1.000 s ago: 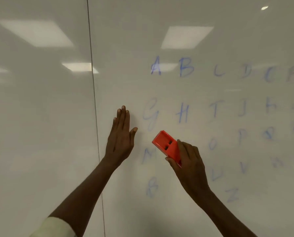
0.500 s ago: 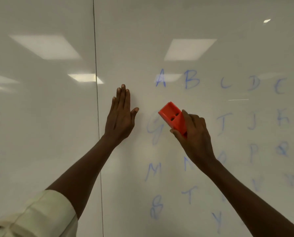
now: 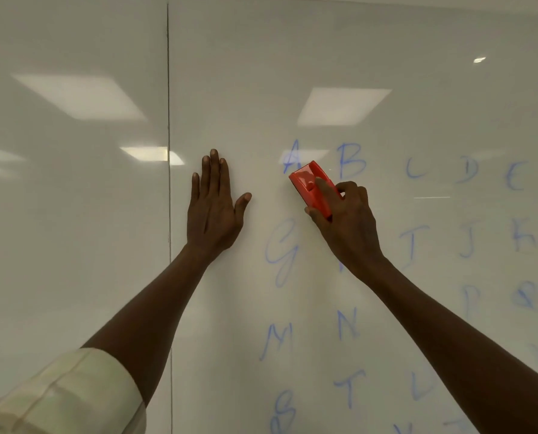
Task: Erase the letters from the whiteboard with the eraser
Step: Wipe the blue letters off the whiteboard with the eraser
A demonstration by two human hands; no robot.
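The right hand point(image 3: 347, 223) gripped the red plastic eraser point(image 3: 313, 187) with curled fingers and held it against the glossy white whiteboard point(image 3: 386, 57), at the lower right corner of the blue handwritten letter A point(image 3: 292, 155), left of the blue letter B point(image 3: 350, 159). The left hand point(image 3: 212, 208) lay flat on the board with straight fingers, beside the dark vertical seam point(image 3: 169, 120). A pale sleeve point(image 3: 64, 396) covered the left upper arm.

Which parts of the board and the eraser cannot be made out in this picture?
Head view only:
- Letter under the right hand, between G and the next letter: hidden by hand and wrist.
- Eraser: wiping face turned to the whiteboard, unseen.
- Top-row letter after E: cut by the right edge.
- Bottom-row letters: cut by the bottom edge.
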